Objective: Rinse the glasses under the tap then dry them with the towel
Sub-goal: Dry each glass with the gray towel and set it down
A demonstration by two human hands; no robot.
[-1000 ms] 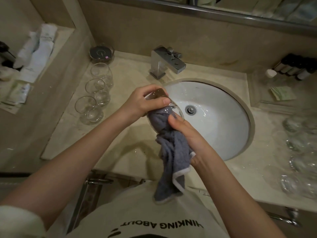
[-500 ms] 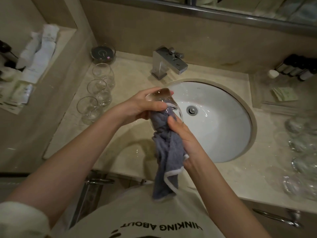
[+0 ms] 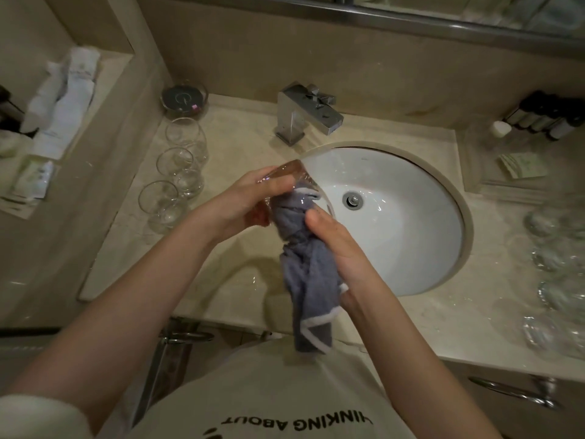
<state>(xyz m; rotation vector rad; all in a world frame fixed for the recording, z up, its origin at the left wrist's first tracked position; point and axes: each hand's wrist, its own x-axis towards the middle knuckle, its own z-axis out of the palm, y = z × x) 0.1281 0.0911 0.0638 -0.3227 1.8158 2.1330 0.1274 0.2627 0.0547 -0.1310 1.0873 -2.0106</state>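
Right hand (image 3: 335, 245) grips the grey white-edged towel (image 3: 305, 280), its upper end stuffed into the clear stemless glass (image 3: 294, 191), presumably to wipe the inside. Left hand (image 3: 250, 201) wraps the glass to steady it at the white basin's (image 3: 411, 248) near-left rim. Glass tilted: mouth toward the person, base up and away. Three similar glasses (image 3: 177, 172) wait upright on the beige surface (image 3: 221, 280).

Beige marble bench (image 3: 240, 147) under dim warm light. Oval white sink (image 3: 411, 248) set in bench, chrome tap (image 3: 304, 112) at back edge. Beige wall (image 3: 285, 52) behind, mirror strip (image 3: 474, 14) above. Recessed shelf (image 3: 104, 90) at left.
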